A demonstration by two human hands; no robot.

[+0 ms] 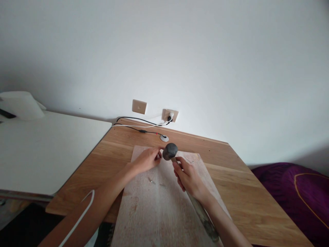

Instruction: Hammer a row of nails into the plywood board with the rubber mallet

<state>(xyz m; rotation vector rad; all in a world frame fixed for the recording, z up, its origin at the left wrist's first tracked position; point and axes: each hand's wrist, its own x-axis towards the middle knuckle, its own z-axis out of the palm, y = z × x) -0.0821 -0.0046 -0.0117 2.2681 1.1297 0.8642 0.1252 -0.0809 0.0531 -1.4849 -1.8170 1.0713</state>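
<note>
My right hand [189,176] is wrapped around the handle of a mallet [170,152], close to its dark rounded head. The wooden handle slants down toward the lower right, past my wrist. Just left of the mallet head, my left hand [151,158] has its fingers pinched together over the far end of a pale wooden board [144,209]. What those fingers hold, if anything, is too small to make out. A small shiny nail-like piece [151,180] lies on the board below my left hand. Another thin piece [162,185] lies beside it.
Under the board is a wooden desk [236,185]. Cables [141,131] run along its back edge to a wall socket [175,115], near a round cable grommet [164,138]. A white table [69,144] adjoins at left. Purple fabric [285,192] lies at right.
</note>
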